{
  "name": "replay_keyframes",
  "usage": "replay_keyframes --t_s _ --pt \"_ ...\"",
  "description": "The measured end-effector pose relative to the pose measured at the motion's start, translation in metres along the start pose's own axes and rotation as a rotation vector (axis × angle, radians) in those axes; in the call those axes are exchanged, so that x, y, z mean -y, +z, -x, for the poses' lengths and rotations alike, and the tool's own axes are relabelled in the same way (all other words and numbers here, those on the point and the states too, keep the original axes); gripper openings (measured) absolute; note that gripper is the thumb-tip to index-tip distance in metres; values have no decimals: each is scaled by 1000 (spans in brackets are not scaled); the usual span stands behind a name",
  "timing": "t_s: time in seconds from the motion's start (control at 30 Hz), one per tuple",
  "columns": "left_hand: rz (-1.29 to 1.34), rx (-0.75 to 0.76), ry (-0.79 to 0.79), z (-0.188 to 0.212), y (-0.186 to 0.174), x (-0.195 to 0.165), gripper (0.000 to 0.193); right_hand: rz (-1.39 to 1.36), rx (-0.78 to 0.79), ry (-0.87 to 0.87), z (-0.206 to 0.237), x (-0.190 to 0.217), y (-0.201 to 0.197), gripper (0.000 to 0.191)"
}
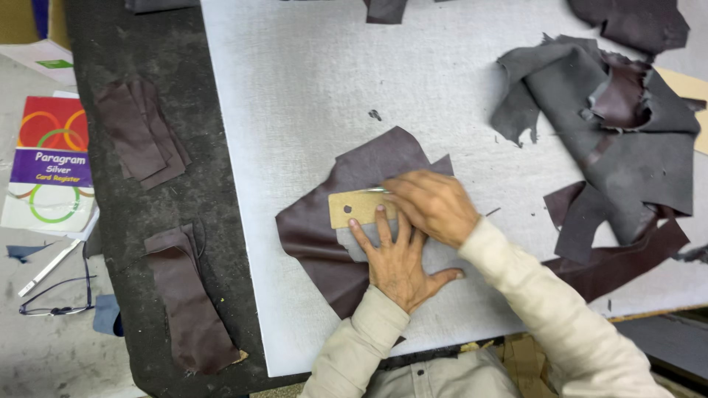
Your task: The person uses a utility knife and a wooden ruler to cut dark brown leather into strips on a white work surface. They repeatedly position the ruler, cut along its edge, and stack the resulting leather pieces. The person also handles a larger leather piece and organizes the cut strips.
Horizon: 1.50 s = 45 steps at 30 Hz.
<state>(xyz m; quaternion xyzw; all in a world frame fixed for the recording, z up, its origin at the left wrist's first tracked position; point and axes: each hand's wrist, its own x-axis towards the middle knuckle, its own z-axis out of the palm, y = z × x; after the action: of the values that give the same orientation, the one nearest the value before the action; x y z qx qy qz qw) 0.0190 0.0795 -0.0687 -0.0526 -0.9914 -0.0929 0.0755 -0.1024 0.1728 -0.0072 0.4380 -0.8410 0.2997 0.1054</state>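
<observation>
My left hand (398, 262) lies flat with fingers spread, pressing a cardboard template (359, 208) onto the dark brown leather piece (324, 228) on the white cutting board (295, 88), while my right hand (435, 206) grips a thin blade (375, 190) at the template's top edge.

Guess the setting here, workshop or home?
Likely a leather-cutting workshop: dark brown leather piece under a tan cardboard template, heap of grey and brown leather offcuts, white cutting board.
</observation>
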Motion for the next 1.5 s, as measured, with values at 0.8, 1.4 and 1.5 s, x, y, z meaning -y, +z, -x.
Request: replay_keyframes --t_s 0.8,1.4,1.5 --pt "32 33 14 -11 -4 0 123 454 316 -96 72 -106 -69 41" --pt "119 962 369 -156 -49 72 77 -254 -56 523 19 111 49 26" --pt "66 1037 385 -163 -52 70 71 -138 -70 544 -4 112 76 15"
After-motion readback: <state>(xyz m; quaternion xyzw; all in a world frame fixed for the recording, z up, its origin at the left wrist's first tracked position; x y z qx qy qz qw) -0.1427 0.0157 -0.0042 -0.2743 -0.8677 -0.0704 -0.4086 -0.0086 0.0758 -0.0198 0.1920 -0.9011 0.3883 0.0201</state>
